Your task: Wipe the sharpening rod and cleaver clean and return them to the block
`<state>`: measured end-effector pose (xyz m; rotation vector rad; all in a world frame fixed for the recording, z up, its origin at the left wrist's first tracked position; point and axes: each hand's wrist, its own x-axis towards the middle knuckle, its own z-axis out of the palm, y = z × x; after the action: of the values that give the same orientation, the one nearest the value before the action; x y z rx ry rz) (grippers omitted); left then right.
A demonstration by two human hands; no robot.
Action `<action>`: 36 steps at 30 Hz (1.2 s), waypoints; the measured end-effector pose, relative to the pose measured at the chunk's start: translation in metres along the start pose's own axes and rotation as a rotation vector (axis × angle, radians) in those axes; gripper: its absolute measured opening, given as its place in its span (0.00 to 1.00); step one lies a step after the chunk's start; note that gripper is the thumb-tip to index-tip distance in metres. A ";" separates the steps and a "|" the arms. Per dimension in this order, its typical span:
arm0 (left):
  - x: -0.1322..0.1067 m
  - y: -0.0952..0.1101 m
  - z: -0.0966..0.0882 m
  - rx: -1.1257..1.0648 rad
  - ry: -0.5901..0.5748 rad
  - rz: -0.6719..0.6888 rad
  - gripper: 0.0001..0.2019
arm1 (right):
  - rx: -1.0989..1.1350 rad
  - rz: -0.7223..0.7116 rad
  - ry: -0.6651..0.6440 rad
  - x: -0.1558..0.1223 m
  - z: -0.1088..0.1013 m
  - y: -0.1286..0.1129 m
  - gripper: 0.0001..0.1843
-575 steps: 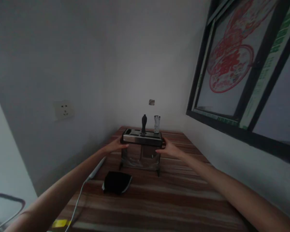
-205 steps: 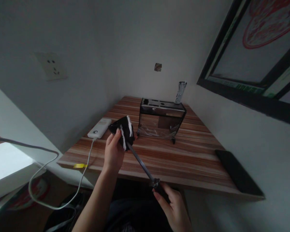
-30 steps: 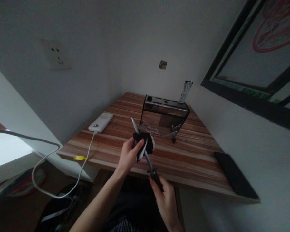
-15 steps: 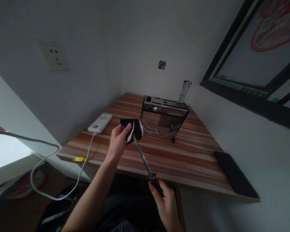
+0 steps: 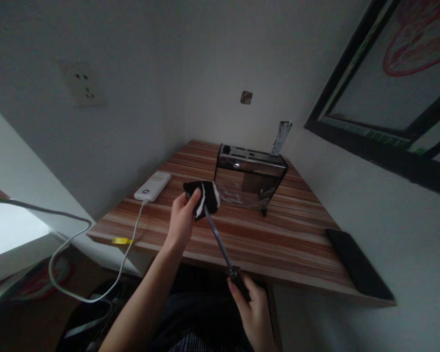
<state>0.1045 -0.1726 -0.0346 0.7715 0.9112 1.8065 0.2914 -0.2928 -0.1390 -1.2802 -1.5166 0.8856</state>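
A pale socket (image 5: 83, 84) sits on the left wall. Below it, a white cable (image 5: 136, 227) runs past a yellow tag (image 5: 121, 240) at the counter's (image 5: 300, 244) front edge, up to a white power bank (image 5: 152, 186) lying on the wood-striped top. Next, the person's left hand (image 5: 183, 209) pinches a folded black cloth (image 5: 209, 196), thumb on top, the other fingers mostly hidden. The cloth is small and soft-looking, with ragged white edges. It covers the upper end of a rod (image 5: 219, 239): slim, straight, grey metal, slanting down to the right toward a dark guard and black handle (image 5: 238, 284). The right hand (image 5: 254, 304) has its fingers closed around that handle, just in front of the counter. Behind stands a see-through stand (image 5: 251, 164) with a shiny slotted top; a plastic-wrapped handle tilts up from its right end. Far right, a flat black slab (image 5: 359, 264) lies near the wall.
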 end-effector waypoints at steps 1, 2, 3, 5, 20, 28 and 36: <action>-0.001 -0.002 -0.001 0.002 0.000 -0.011 0.19 | -0.001 0.004 0.001 0.000 0.000 0.001 0.17; -0.003 -0.004 -0.002 0.008 0.001 -0.021 0.20 | -0.004 0.008 -0.003 0.000 0.000 0.002 0.17; -0.005 -0.006 -0.002 0.021 0.001 -0.031 0.20 | -0.009 0.013 -0.012 0.000 0.000 0.001 0.17; -0.010 -0.010 -0.004 0.056 -0.010 -0.056 0.20 | -0.020 0.020 -0.030 0.002 -0.001 -0.001 0.17; -0.054 -0.039 0.009 0.245 -0.256 -0.218 0.19 | 0.033 0.075 0.048 0.015 -0.001 -0.021 0.20; -0.080 -0.050 0.015 0.416 -0.445 -0.193 0.13 | 0.085 0.092 0.115 0.023 -0.005 -0.019 0.24; -0.080 -0.047 0.014 0.434 -0.434 -0.209 0.12 | 0.130 0.111 0.100 0.021 -0.001 -0.020 0.24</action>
<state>0.1660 -0.2297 -0.0764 1.2341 1.0534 1.2016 0.2856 -0.2765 -0.1163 -1.3037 -1.2986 0.9612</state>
